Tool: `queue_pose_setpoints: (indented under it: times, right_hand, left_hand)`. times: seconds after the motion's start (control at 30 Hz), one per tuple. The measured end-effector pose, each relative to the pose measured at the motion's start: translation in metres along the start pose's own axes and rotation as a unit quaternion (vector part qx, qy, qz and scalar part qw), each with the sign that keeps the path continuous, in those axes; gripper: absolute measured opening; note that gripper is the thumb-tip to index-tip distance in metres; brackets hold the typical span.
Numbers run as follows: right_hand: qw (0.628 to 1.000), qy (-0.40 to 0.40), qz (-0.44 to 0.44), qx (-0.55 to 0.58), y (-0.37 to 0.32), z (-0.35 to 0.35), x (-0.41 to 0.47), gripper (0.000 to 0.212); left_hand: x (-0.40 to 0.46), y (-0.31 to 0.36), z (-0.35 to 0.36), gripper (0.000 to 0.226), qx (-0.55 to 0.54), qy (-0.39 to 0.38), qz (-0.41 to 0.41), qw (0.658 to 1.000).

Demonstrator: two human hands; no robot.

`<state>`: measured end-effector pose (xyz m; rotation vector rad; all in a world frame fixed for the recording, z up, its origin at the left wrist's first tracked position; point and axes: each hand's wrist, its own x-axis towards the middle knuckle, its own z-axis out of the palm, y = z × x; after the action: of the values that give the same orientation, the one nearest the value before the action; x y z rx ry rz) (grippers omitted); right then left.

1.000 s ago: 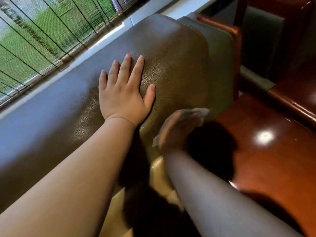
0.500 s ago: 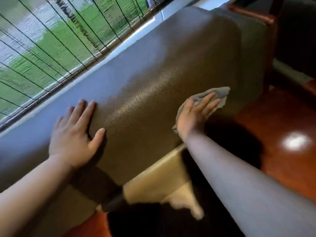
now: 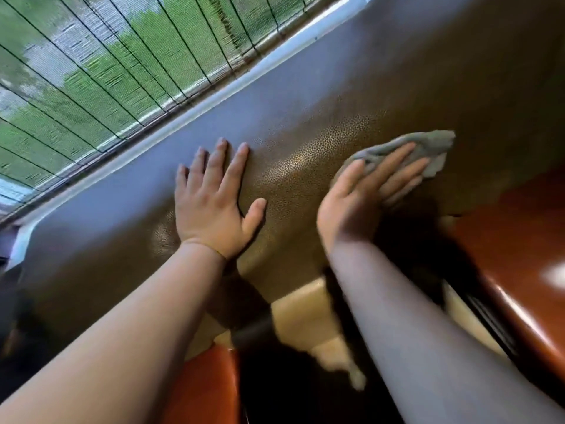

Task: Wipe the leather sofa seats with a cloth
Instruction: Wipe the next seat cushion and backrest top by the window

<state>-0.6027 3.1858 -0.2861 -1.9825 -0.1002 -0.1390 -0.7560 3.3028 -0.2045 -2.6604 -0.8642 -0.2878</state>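
The brown leather sofa back runs across the view from lower left to upper right. My left hand rests flat on its top, fingers straight and spread. A little to the right, my right hand presses a grey cloth against the leather with straight fingers; the cloth sticks out beyond the fingertips and most of it is hidden under the hand. The pale seat cushion shows below, between my forearms.
A window with a woven blind and a white sill lies right behind the sofa back. A glossy reddish wooden armrest is at the right, and another piece of red wood sits at the bottom centre.
My right hand with the cloth has slid up and left along the sofa back. The view has shifted, and my left hand now lies closer to the right one.
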Motion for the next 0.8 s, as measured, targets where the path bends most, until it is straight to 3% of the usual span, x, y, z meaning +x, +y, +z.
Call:
queue_pose_setpoints:
  times: [0.13,0.23,0.33,0.4,0.5,0.57,0.7,0.8]
  right_hand:
    - [0.974,-0.146,-0.159,-0.066,0.010,0.005,-0.128,0.076]
    - [0.962,-0.171,-0.191,-0.090,0.025,0.009,-0.136,0.079]
    - [0.989,-0.093,-0.098,-0.067,-0.007,0.000,-0.067,0.076]
    - [0.992,-0.106,-0.041,-0.050,-0.042,-0.008,-0.026,0.071]
    - [0.991,-0.106,-0.074,-0.020,-0.060,-0.005,-0.027,0.064]
    - [0.994,-0.082,-0.076,-0.003,-0.031,0.005,-0.053,0.065]
    - [0.994,-0.032,0.099,0.013,0.055,0.022,-0.097,0.069]
    - [0.982,-0.044,0.185,0.017,0.066,0.025,-0.103,0.079]
  left_hand:
    - [0.001,-0.001,-0.001,0.076,-0.012,0.003,0.003,1.000]
    - [0.001,-0.002,-0.004,0.071,-0.034,0.001,0.003,0.999]
    - [0.000,-0.001,-0.005,0.069,-0.047,-0.004,0.005,0.999]
    - [0.000,-0.001,-0.003,0.070,-0.041,-0.007,0.003,0.999]
    - [0.000,0.000,-0.001,0.071,-0.042,-0.006,0.002,0.999]
    - [0.001,0.001,0.003,0.073,-0.029,0.007,-0.001,1.000]
    - [0.001,0.004,0.008,0.077,-0.003,0.022,-0.006,1.000]
    - [0.002,0.006,0.008,0.079,0.000,0.017,-0.004,1.000]
